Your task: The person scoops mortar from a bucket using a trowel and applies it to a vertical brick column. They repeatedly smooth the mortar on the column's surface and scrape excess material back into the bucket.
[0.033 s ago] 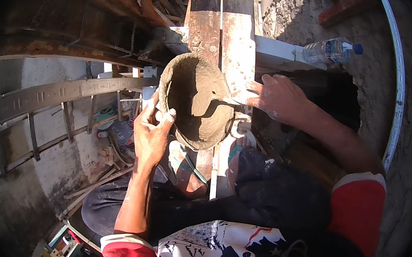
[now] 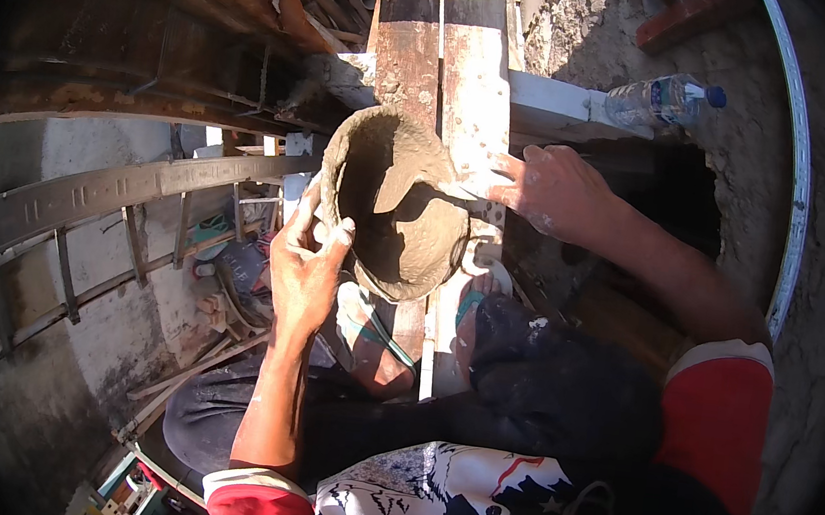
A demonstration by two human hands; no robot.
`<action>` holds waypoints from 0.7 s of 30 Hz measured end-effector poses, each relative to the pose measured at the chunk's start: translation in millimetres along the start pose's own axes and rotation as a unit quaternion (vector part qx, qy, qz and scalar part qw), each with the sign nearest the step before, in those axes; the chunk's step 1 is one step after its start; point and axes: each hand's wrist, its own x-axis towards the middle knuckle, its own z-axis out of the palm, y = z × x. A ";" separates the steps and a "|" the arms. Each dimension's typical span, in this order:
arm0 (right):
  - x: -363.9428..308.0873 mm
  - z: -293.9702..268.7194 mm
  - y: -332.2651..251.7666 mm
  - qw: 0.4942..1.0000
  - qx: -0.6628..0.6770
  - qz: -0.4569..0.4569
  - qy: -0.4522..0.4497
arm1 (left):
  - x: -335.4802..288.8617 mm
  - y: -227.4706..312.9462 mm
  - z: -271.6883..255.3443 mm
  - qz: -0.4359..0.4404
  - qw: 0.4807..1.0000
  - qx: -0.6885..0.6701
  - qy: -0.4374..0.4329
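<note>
Here in the head view, the left hand (image 2: 307, 252) has a firm grip on the bowl (image 2: 335, 159), thumb over its rim and fingers round the outside, as it sits above the planks (image 2: 477, 73), jutting past their left edge, with grey-brown mud (image 2: 429, 244) inside! Over at the planks' right edge, the right hand (image 2: 550, 192) has its fingers bent in by the bowl's rim, and whether they're closed on anything, I can't tell from here. Beyond it, a bottle (image 2: 660, 101) lies at the right end of the white beam (image 2: 559, 107)!
</note>
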 end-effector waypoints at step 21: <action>-9.4 51.6 1.4 0.688 0.614 0.108 -0.371 | -27.4 5.9 0.2 0.080 0.982 0.130 -0.109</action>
